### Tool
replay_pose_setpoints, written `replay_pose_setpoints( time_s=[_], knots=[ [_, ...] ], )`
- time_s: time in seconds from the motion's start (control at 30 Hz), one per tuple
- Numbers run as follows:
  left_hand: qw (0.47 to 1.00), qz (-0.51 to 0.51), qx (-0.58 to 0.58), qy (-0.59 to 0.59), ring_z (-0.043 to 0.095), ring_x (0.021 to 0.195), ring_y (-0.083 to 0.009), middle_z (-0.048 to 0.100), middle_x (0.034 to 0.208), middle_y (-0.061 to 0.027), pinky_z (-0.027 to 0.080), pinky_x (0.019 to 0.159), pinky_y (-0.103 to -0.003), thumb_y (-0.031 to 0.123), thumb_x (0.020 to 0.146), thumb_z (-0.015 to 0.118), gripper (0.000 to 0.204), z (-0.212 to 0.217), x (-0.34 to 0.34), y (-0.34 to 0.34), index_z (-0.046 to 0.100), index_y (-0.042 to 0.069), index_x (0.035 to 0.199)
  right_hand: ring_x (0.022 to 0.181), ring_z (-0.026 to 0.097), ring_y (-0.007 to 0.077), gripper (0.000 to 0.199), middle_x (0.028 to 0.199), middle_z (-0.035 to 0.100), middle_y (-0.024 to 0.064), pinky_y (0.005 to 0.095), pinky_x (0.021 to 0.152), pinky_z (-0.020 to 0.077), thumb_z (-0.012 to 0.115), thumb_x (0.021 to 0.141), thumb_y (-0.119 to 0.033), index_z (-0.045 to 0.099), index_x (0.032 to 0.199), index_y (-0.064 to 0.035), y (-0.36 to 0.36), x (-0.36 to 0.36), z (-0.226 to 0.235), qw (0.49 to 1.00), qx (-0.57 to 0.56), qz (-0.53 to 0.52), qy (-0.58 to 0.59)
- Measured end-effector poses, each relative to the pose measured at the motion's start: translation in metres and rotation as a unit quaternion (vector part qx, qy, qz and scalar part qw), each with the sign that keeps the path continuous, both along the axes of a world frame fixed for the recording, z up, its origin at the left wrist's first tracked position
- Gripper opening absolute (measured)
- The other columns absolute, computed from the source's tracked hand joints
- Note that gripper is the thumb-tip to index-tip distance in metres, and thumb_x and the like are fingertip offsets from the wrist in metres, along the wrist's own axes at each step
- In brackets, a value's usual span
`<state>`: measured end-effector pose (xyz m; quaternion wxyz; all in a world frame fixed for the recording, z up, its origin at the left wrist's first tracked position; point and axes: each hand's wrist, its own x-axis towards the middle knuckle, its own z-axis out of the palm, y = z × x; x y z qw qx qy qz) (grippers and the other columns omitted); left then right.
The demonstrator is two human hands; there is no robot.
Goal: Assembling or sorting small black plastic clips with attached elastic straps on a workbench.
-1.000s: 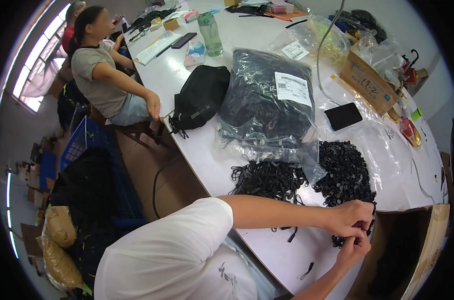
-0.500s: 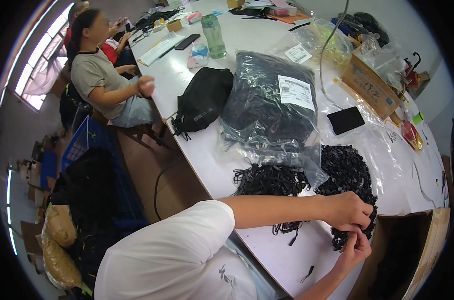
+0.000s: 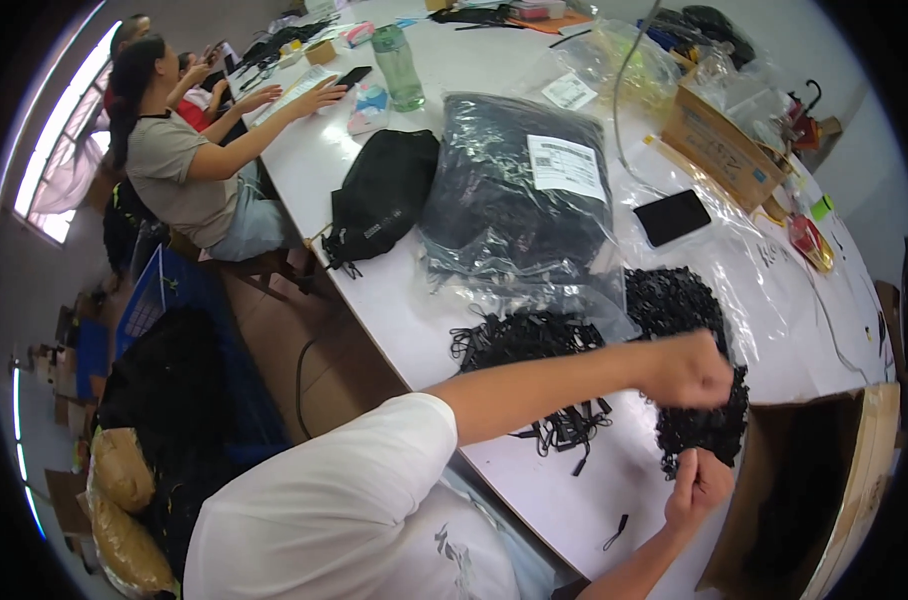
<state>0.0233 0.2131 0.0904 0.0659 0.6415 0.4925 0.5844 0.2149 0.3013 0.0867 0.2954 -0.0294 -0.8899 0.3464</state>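
Note:
My left hand (image 3: 686,372) is blurred and curled closed above a heap of small black plastic pieces (image 3: 679,300). Whatever it holds, if anything, is hidden. Lower down, at the near edge of that heap, my right hand (image 3: 702,487) is closed with thumb and fingers pressed together; what lies in the pinch is too small to make out. Beside my left forearm is a pile of black cord-loop pulls (image 3: 524,340), partly covered by the arm. One single black cord-loop pull (image 3: 617,531) lies apart on the white table (image 3: 559,505).
An open cardboard box (image 3: 879,450) stands at the table's right edge. Beyond the piles lie a bulky clear plastic bag of black goods (image 3: 514,190), a black pouch (image 3: 386,190) and a phone (image 3: 673,217). A co-worker (image 3: 179,160) sits at the far left.
My hands were together over the small pieces; now they are apart, the left one raised away from the right. The co-worker's arms have stretched out over the table. The view has shifted slightly.

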Motion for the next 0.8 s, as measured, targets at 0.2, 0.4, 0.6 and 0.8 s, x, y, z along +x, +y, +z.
replay_pose_setpoints(
  time_s=[0.2, 0.4, 0.6, 0.8],
  knots=[
    [0.982, 0.118, -0.036, -0.141, 0.039, 0.045, -0.0203, 0.043, 0.052, -0.0123, 0.036, 0.045, -0.033, 0.021, 0.086, 0.063, 0.034, 0.036, -0.008, -0.016, 0.048, 0.002, 0.062, 0.041, 0.042, 0.0204, 0.025, 0.049, 0.044, 0.0074, 0.0313, 0.044, 0.0305, 0.056, 0.084, -0.011, 0.055, 0.061, -0.0018, 0.009, 0.001, 0.007, 0.980, -0.151, 0.029, -0.123],
    [0.984, 0.028, -0.073, -0.158, 0.047, 0.045, -0.0052, 0.049, 0.051, 0.0009, 0.036, 0.044, -0.021, 0.022, 0.096, 0.050, 0.032, 0.042, 0.006, -0.024, 0.055, 0.002, 0.072, 0.043, 0.041, 0.0187, 0.030, 0.051, 0.046, 0.0108, 0.0318, 0.046, 0.0343, 0.058, 0.088, -0.019, 0.057, 0.064, -0.0002, 0.016, -0.011, 0.014, 0.971, -0.130, 0.096, -0.174],
    [0.977, -0.015, -0.076, -0.200, 0.046, 0.048, -0.0043, 0.051, 0.055, 0.0000, 0.036, 0.046, -0.020, 0.030, 0.094, 0.056, 0.034, 0.042, 0.005, -0.014, 0.056, 0.002, 0.074, 0.041, 0.027, 0.0065, 0.030, 0.048, 0.034, -0.0038, 0.0255, 0.042, 0.0233, 0.044, 0.093, -0.019, 0.057, 0.071, -0.0012, 0.090, 0.073, 0.005, 0.648, -0.577, -0.328, 0.373],
    [0.948, -0.140, -0.272, 0.083, 0.064, 0.071, -0.0233, 0.064, 0.078, -0.0119, 0.049, 0.056, -0.032, 0.029, 0.082, 0.068, 0.037, 0.016, 0.051, 0.004, 0.054, 0.002, 0.105, 0.041, 0.029, 0.0069, 0.023, 0.047, 0.037, -0.0006, 0.0251, 0.043, 0.0251, 0.049, 0.090, -0.012, 0.057, 0.076, 0.0036, 0.001, 0.028, 0.018, 0.766, -0.559, -0.151, 0.278]
  ],
)
